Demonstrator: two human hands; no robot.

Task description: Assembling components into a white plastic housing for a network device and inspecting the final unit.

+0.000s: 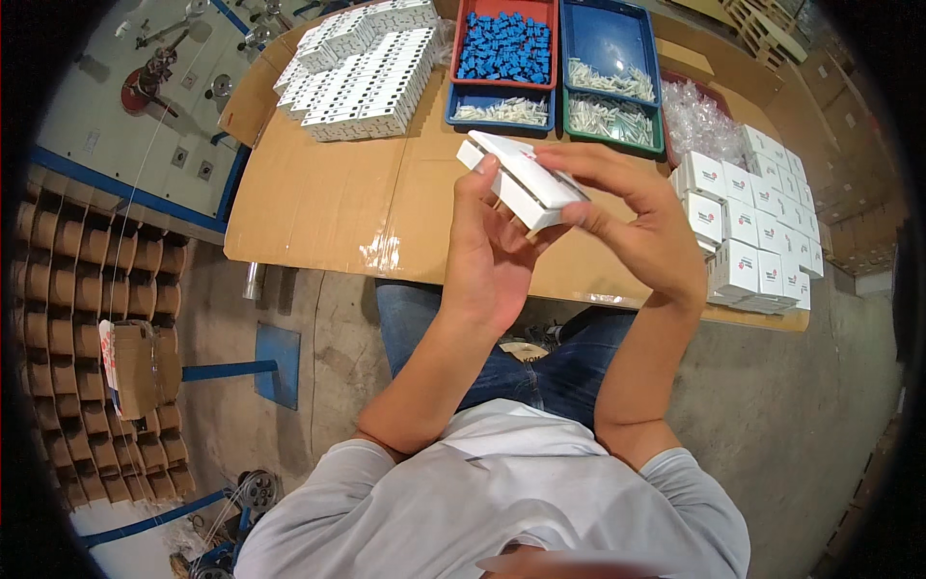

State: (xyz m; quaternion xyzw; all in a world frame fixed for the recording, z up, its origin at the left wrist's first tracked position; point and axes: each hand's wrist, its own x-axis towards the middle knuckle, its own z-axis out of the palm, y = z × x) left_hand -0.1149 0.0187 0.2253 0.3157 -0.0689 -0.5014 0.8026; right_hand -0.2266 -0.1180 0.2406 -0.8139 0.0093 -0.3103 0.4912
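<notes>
Above the near part of the cardboard-covered table, both hands hold a small white carton [517, 186], tilted. A dark gap runs along the carton's side, between its top panel and its body. My left hand [492, 246] supports it from below and the left, with the thumb against its end. On the right end, my right hand [641, 217] grips with the thumb in front and the fingers over the top. Whatever the carton contains is hidden.
Stacked white cartons [371, 82] stand at the back left, more cartons [741, 222] at the right. Between them are a red tray [457, 48] of blue plastic parts, blue trays [606, 37] and a green tray [664, 143] of small white pieces, and clear plastic bags [696, 118].
</notes>
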